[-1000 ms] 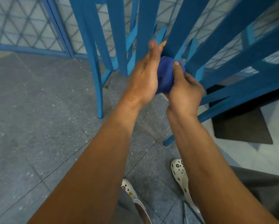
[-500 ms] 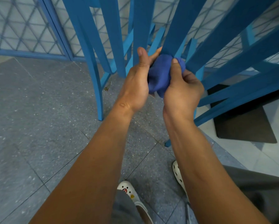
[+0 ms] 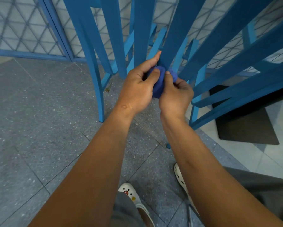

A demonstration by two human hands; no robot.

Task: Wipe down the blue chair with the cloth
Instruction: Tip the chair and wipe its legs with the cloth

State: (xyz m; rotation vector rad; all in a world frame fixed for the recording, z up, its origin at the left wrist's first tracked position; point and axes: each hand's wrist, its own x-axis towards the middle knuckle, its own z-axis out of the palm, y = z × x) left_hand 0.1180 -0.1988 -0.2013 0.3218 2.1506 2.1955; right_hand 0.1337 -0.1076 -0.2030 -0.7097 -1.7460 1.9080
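Cloth [image 3: 158, 82], bunched, both hands' fingers [image 3: 154, 73] pinching

Cloth [image 3: 158, 84] now lower on slat [image 3: 173, 35].

Grey speckled floor tiles [image 3: 39, 128] are spreading left; a dark mat [image 3: 245, 128] is lying right; white clogs [image 3: 134, 197] are standing near.

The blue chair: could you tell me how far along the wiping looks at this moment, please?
Done: nothing can be confirmed; no slat looks visibly wet or cleaner than the rest. In hand: both the left hand and right hand grip the bunched cloth around one slat of the blue chair, low on it. Left: judging by that, probably the other slats, the legs and the rungs, none touched by the cloth now.
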